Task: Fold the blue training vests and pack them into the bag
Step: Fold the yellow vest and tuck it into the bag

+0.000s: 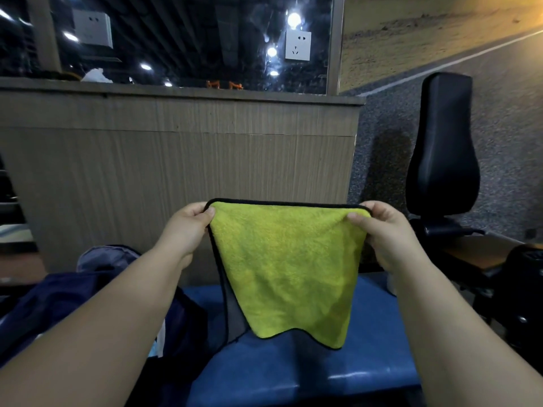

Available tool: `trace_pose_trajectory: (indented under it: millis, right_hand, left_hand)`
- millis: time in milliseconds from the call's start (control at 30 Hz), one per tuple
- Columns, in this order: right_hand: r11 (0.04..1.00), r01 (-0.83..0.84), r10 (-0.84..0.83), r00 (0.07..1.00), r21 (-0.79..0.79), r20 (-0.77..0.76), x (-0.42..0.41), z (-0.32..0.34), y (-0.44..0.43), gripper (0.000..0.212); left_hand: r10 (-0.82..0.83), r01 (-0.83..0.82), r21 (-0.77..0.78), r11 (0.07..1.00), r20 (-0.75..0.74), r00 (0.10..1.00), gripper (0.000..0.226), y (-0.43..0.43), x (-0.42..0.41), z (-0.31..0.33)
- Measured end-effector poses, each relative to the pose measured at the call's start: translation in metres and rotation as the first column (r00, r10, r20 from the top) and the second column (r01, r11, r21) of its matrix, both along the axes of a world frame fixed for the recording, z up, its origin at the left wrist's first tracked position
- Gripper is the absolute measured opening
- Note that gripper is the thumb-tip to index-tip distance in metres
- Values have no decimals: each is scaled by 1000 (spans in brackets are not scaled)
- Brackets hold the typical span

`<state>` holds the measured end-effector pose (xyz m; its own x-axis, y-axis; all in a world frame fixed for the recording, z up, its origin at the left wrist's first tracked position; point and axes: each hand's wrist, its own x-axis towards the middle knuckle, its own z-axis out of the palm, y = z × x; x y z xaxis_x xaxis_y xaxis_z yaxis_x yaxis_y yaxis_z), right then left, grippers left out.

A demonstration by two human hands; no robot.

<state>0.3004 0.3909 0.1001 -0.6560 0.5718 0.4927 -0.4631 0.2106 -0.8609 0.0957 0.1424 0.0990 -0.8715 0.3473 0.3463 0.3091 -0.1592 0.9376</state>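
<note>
A yellow-green towel (289, 268) with black edging and a grey back hangs in the air, folded over along its top edge. My left hand (188, 227) pinches its top left corner and my right hand (379, 230) pinches its top right corner, holding it stretched above a blue padded bench (293, 374). A dark navy bag (73, 292) lies at the lower left, partly hidden by my left forearm, with bluish-grey fabric (102, 255) showing at its top. No blue vest is plainly visible.
A wood-panelled counter wall (176, 160) stands just behind the bench. A black padded seat and exercise machine (443, 154) stand at the right on a speckled grey floor. Wall sockets (298, 45) sit on the dark glass above.
</note>
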Motion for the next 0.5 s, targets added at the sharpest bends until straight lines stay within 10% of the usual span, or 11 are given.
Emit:
trace_pose_trajectory:
  millis: [367, 500]
  right_hand:
    - [852, 317, -369, 928, 417, 48, -1, 22, -26, 21]
    - [804, 487, -515, 857, 341, -9, 0, 17, -18, 18]
  left_hand:
    - [-15, 18, -25, 1000, 126, 992, 19, 17, 11, -21]
    - [-64, 53, 58, 997, 202, 977, 19, 16, 16, -17]
